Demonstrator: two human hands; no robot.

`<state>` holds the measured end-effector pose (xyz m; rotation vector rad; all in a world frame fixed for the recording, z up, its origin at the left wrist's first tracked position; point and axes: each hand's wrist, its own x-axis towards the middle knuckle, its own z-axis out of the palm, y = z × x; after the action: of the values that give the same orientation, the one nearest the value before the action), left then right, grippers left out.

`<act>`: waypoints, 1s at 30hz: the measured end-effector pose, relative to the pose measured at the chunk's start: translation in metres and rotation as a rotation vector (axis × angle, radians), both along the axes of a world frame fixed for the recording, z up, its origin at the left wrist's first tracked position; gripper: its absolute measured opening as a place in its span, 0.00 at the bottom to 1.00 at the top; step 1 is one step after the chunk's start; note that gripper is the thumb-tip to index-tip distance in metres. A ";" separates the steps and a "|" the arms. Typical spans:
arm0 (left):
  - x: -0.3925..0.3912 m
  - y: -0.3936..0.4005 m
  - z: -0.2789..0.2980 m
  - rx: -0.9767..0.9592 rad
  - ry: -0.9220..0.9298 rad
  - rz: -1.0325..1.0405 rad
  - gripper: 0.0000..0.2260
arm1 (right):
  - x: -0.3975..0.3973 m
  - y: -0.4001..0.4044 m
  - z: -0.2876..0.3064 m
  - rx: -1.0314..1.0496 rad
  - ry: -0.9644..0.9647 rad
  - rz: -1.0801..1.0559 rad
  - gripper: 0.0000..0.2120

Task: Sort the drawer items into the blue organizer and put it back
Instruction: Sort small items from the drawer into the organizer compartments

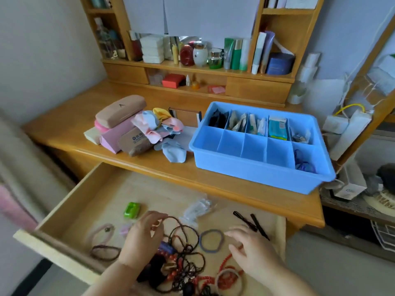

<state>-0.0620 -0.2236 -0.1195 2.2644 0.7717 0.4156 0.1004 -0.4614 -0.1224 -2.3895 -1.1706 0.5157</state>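
Note:
The open wooden drawer (pixel 70 212) holds a tangle of dark beaded strings (pixel 186 242), red beads (pixel 226 258), a blue-grey hair tie (pixel 202 242), a green case (pixel 132 210), black hair clips (pixel 253 223) and a clear packet (pixel 196 209). My left hand (pixel 143 238) pinches a loop of the dark beaded string between thumb and fingers. My right hand (pixel 250 251) hovers over the beads with fingers spread, holding nothing. The blue organizer (pixel 256 167) stands on the desk; its back compartments are filled, and most front ones are bare.
A pile of glasses cases (pixel 120 114), a pink box (pixel 115 135) and cloths (pixel 158 124) lies on the desk left of the organizer. Shelves with bottles (pixel 235 54) rise behind. White bags (pixel 350 129) and a wire rack (pixel 382 229) crowd the right side.

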 end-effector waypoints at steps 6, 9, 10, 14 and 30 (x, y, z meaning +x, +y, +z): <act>-0.025 0.046 -0.009 -0.056 0.052 0.253 0.13 | -0.006 0.062 -0.021 -0.052 0.017 0.053 0.18; -0.023 0.072 -0.011 0.027 0.148 0.266 0.15 | -0.010 0.098 -0.028 -0.067 -0.101 0.070 0.21; -0.021 0.081 -0.012 0.065 0.222 0.237 0.18 | -0.010 0.106 -0.030 -0.104 -0.117 0.062 0.22; -0.005 0.105 -0.017 0.163 0.508 0.120 0.25 | -0.014 0.116 -0.037 -0.147 -0.100 0.041 0.23; 0.013 -0.046 0.004 -0.276 0.100 -0.384 0.31 | -0.055 0.075 0.003 0.457 1.444 -0.588 0.10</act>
<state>-0.0486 -0.2698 -0.1156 2.1167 0.3969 0.0138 0.0456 -0.3868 -0.1190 -1.2289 0.0827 1.2323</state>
